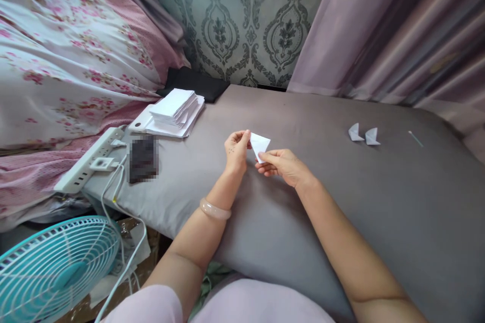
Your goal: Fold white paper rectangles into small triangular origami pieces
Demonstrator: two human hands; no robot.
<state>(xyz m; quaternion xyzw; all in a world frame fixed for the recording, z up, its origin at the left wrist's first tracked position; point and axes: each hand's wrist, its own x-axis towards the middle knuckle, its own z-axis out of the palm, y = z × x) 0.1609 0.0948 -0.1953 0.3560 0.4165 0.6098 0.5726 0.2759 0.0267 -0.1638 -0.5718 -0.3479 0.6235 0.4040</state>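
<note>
Between my two hands is a small piece of white folded paper (260, 143), roughly triangular, held just above the grey-covered surface. My left hand (237, 150) pinches its upper left corner between thumb and fingers. At the lower edge, my right hand (282, 164) grips the paper with the thumb on top and the fingers beneath. Two white folded paper shapes with raised points, one on the left (355, 132) and one on the right (372, 137), stand side by side on the cover, well to the right of my hands.
A stack of white paper (176, 109) lies at the back left, near a black flat item (197, 83). A power strip (91, 159) with cables and a blurred dark object (143, 159) are at left. A thin stick (416, 138) lies far right; a turquoise fan (68, 272) stands lower left.
</note>
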